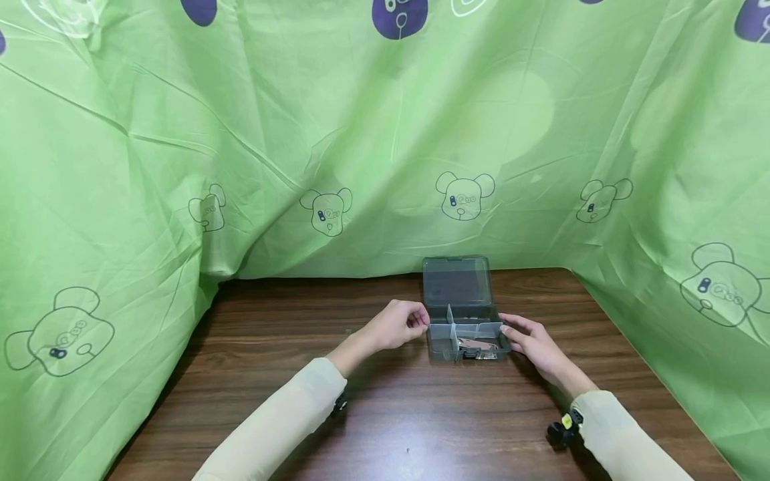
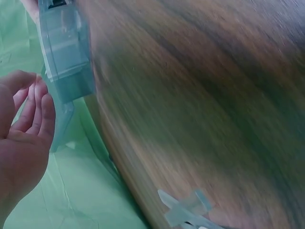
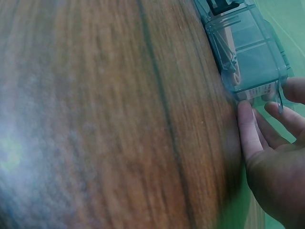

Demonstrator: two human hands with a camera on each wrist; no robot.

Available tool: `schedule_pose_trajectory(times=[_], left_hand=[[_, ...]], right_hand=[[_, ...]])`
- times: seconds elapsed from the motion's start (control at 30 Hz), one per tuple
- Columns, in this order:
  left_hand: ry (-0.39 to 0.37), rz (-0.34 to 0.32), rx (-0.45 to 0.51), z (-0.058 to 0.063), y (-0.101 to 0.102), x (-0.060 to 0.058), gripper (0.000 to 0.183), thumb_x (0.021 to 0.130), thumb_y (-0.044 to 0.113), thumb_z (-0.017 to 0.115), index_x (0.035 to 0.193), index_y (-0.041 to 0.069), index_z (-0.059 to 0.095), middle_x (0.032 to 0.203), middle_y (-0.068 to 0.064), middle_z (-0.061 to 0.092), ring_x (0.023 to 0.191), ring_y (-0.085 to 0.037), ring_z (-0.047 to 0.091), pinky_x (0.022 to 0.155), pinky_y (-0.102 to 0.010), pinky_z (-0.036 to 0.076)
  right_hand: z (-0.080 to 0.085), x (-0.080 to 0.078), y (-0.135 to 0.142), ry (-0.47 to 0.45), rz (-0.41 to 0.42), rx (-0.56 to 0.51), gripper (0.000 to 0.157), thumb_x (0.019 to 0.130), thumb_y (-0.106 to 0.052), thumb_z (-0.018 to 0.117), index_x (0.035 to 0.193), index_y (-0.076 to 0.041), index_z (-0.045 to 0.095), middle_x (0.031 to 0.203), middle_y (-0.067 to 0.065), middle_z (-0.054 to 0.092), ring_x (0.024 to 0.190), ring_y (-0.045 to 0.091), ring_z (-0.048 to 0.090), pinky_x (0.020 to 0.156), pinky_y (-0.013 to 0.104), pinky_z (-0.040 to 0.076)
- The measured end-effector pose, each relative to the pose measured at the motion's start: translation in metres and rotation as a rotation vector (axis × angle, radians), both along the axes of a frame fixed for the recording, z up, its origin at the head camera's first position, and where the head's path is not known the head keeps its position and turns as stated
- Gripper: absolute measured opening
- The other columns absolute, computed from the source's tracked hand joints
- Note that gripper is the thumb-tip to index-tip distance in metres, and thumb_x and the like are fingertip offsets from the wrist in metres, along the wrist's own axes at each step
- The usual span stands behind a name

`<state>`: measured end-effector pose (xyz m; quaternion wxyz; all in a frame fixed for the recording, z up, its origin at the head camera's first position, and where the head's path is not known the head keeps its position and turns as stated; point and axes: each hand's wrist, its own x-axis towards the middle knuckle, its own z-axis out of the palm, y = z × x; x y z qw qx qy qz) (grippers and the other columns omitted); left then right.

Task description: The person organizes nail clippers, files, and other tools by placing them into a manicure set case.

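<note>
A see-through grey compartment box [image 1: 440, 347] stands on the table with its lid [image 1: 457, 282] raised at the back. Clear dividers [image 1: 478, 330] split its inside, and a slim pinkish item [image 1: 478, 344] lies in a front compartment. At the box's left end is my left hand [image 1: 394, 325], thumb and fingertips drawn together right at the edge; I cannot tell whether they pinch anything. My right hand [image 1: 538, 344] holds the right end, thumb on the upper edge. Its fingers [image 3: 247, 119] touch the end wall below, near a small printed label [image 3: 259, 91].
Brown wood-grain table [image 1: 421, 414] lies under both arms. Green cloth [image 1: 361, 133] with bear drawings hangs behind it and along both sides. In the left wrist view, a pale tool with a light turquoise piece [image 2: 188, 210] lies near the table's edge.
</note>
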<state>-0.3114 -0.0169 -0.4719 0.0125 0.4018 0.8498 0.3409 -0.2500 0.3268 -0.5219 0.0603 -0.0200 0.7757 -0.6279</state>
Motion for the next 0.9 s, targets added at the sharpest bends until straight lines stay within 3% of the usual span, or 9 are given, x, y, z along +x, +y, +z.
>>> schedule_pose_trajectory(times=[0.57, 0.9], left_hand=[[0.012, -0.039, 0.023, 0.003, 0.028, 0.009, 0.003, 0.092, 0.015, 0.07, 0.093, 0.013, 0.069, 0.082, 0.012, 0.063, 0.077, 0.001, 0.059, 0.072, -0.014, 0.052], [-0.001, -0.055, 0.033, -0.005, 0.043, 0.011, 0.006, 0.09, 0.011, 0.071, 0.09, 0.015, 0.067, 0.08, 0.011, 0.063, 0.073, 0.002, 0.058, 0.069, -0.011, 0.05]], right_hand=[[-0.001, -0.001, -0.001, -0.015, -0.015, 0.0, 0.057, 0.101, -0.027, 0.059, 0.148, -0.002, 0.041, 0.152, 0.021, 0.038, 0.133, 0.031, 0.044, 0.093, 0.028, 0.051], [0.002, 0.002, -0.002, -0.006, -0.006, 0.001, 0.057, 0.102, -0.027, 0.057, 0.149, 0.0, 0.039, 0.153, 0.023, 0.036, 0.133, 0.032, 0.044, 0.094, 0.028, 0.051]])
